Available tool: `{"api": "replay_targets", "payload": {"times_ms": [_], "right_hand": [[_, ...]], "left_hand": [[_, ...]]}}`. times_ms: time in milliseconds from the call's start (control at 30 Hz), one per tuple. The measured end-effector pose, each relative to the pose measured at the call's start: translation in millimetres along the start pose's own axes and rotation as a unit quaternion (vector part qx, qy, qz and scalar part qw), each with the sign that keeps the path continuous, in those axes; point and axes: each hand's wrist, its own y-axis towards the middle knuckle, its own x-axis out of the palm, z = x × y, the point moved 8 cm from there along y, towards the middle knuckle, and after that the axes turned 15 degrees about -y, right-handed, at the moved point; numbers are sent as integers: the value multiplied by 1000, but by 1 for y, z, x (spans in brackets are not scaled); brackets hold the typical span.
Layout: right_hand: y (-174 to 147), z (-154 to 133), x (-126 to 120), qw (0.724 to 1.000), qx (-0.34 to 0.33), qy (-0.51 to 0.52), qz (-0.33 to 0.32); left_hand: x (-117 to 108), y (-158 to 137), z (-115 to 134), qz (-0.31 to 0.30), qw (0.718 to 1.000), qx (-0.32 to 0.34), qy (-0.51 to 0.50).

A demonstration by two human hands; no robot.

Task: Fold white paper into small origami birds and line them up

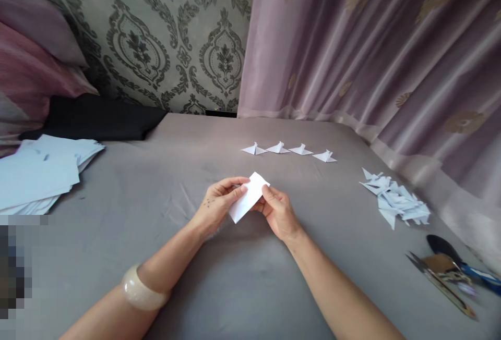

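A small folded piece of white paper (250, 196) is held up between my two hands, tilted, over the grey cloth surface. My left hand (219, 199) pinches its left edge, thumb in front and fingers behind. On the right edge, my right hand (278, 208) grips it the same way, with the thumb near the upper right corner. Beyond the hands stand several folded paper cranes (279, 147) in a row, wings spread. The side of the paper facing away from me is hidden.
At the left lies a stack of white paper sheets (39, 173), with a black cloth (105, 118) behind it. A pile of folded white paper figures (397, 199) sits at the right. Nearer me on that side are scissors (438, 280) and other small items. Curtains (313, 43) hang along the right.
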Motion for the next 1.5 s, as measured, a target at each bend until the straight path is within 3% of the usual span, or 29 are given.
{"api": "replay_targets", "payload": {"times_ms": [333,633,1000,1500], "right_hand": [[5,6,-13,997,29,-7,64],[2,2,7,999,39,1,-8],[-6,-5,28,994,27,-44,-97],[-6,-1,29,998,0,-58,-33]], "left_hand": [[-9,2,-3,37,998,5,46],[-3,1,-4,21,998,-9,55],[-2,4,-13,18,998,-47,-30],[-9,10,-23,35,994,-65,-77]]}}
